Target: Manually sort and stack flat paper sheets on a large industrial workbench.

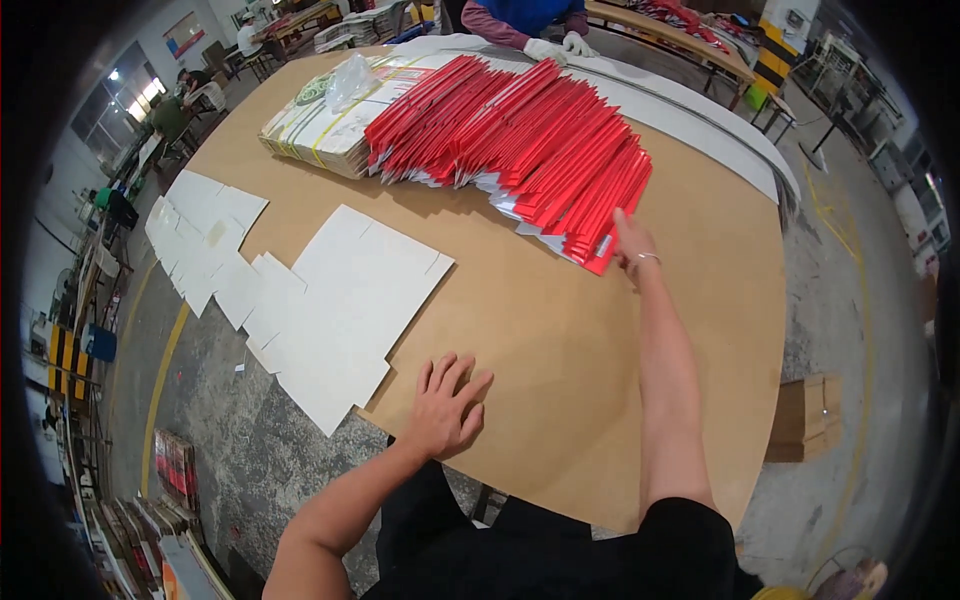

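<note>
A long row of red folded card pieces with white inner faces leans in an overlapping fan across the far middle of the table. At its near right end, my right hand has its fingers closed at the edge of the last red card piece; part of the grip is hidden. My left hand rests on the brown tabletop with its fingers spread, holding nothing. Just left of it lie flat white die-cut cardboard sheets, slotted and overlapping, reaching past the table's left edge.
A strapped stack of white board with clear plastic on it stands left of the red row. White sheets line the far edge. Across the table is a co-worker's gloved hand. A cardboard box sits on the floor at right.
</note>
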`<state>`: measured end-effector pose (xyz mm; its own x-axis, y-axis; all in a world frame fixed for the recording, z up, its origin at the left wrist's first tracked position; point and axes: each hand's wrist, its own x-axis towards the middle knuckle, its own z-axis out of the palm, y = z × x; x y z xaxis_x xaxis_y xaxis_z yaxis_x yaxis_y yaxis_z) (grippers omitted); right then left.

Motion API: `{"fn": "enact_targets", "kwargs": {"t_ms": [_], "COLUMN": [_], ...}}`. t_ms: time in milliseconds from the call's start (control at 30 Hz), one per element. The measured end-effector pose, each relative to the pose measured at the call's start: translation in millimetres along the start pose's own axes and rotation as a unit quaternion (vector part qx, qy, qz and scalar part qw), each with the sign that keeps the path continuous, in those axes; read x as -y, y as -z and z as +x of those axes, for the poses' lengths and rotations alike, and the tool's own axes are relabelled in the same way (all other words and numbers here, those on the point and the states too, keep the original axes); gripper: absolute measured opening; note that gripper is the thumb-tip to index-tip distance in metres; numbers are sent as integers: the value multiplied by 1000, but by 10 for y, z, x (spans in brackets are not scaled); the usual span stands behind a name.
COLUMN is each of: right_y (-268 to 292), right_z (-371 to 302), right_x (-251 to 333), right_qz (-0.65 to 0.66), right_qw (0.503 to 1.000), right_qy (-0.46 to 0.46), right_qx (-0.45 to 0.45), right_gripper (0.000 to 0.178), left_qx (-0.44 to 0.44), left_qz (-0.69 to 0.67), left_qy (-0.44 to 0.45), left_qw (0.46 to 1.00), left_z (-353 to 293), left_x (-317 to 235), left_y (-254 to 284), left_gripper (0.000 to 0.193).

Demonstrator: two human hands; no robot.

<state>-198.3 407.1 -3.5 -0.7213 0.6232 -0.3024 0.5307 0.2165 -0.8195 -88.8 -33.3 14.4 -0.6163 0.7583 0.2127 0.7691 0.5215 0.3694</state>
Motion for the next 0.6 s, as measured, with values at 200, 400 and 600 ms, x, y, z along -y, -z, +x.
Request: {"fn": "enact_targets", "kwargs": {"t_ms": [200,400,600], "right_y": [-217,-559,-564], "right_z": [-114,-1578,-3194], "right_x": [-44,-444,-859], "right_qz": [-30,71,119], "right_qw": [998,997,987], "right_qy": [51,15,107], "right_qx": [-29,-29,25], "right_gripper": [70,50,24], "left_qx": [-12,-20,56], "left_qz": [-5,-9,-32], "left_qy": [-10,-8,-42], "left_qw": [1000,1000,997], "left_z": [-81,-133,-191], "left_x": [85,24,251], "left_y": [-63,-34,-27], "left_gripper": [49,48,50]}}
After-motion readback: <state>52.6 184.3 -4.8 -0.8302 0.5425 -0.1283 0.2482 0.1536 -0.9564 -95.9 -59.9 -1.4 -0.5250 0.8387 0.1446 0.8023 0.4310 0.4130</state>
